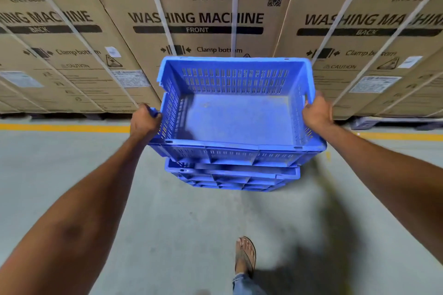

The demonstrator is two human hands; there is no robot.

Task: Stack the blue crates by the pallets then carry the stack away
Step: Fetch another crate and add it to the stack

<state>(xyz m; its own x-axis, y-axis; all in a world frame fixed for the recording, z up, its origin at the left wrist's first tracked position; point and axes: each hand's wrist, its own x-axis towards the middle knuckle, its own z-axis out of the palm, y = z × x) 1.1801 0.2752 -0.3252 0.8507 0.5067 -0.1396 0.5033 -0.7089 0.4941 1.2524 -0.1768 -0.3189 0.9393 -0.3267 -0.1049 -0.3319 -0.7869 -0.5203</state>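
You stand on a smooth grey concrete floor [179,223], facing a wall of brown cardboard washing-machine boxes [196,19] bound with white straps [160,14] at twelve o'clock. A yellow painted floor line [64,127] runs from nine o'clock to three o'clock along their base, and a dark pallet [383,123] shows under the boxes at two o'clock.

Your left hand [145,122] clenches the left rim of the empty blue perforated plastic crate [235,117], and your right hand [316,112] grasps its right rim. The crate is level, directly above the lower blue plastic crates [232,177] on the floor; you cannot tell whether they touch. Your sandalled foot [245,255] is at six o'clock.
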